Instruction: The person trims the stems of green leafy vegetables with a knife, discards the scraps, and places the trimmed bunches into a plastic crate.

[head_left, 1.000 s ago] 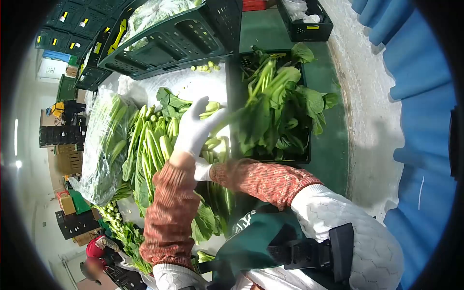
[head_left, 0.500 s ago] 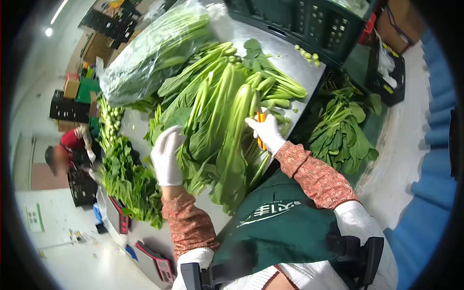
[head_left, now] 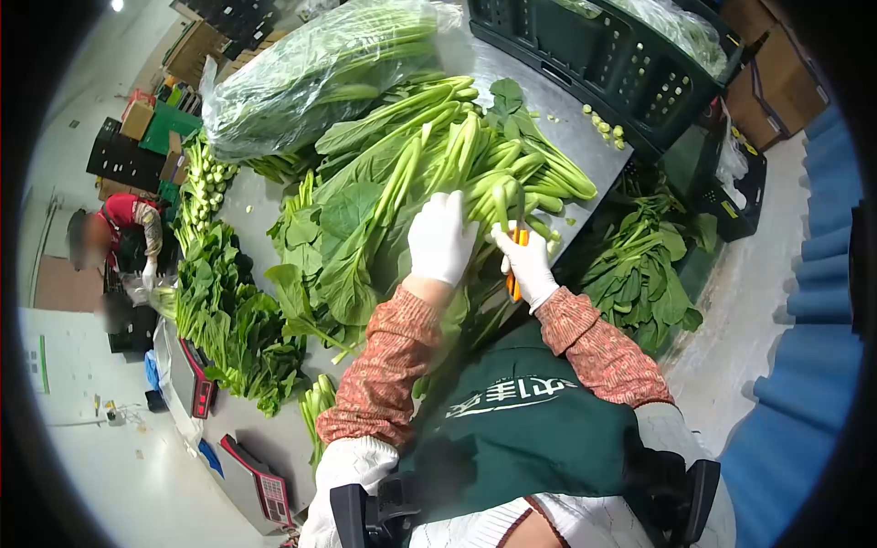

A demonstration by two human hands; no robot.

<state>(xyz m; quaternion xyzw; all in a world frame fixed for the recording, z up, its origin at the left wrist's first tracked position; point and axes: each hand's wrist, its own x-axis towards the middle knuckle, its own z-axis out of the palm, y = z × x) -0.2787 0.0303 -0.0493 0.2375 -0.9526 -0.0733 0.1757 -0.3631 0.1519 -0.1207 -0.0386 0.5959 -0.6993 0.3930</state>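
Metal tabletop (head_left: 248, 205) lies under both hands, with a dark green crate (head_left: 639, 68) beyond the right one and bagged greens (head_left: 320, 87) ahead of the left. The left hand (head_left: 442, 239) rests on the leafy greens (head_left: 352, 212), fingers together and slightly bent; whether it grips a stem, I can't tell. The right hand (head_left: 528, 263), just beside it, is closed around an orange-handled tool (head_left: 513, 289) against the pale stalk ends. With the tool so near the left fingers, a slip could nick the glove, and careless pressure could bruise leaves or slide loose stalks off the nearby edge.
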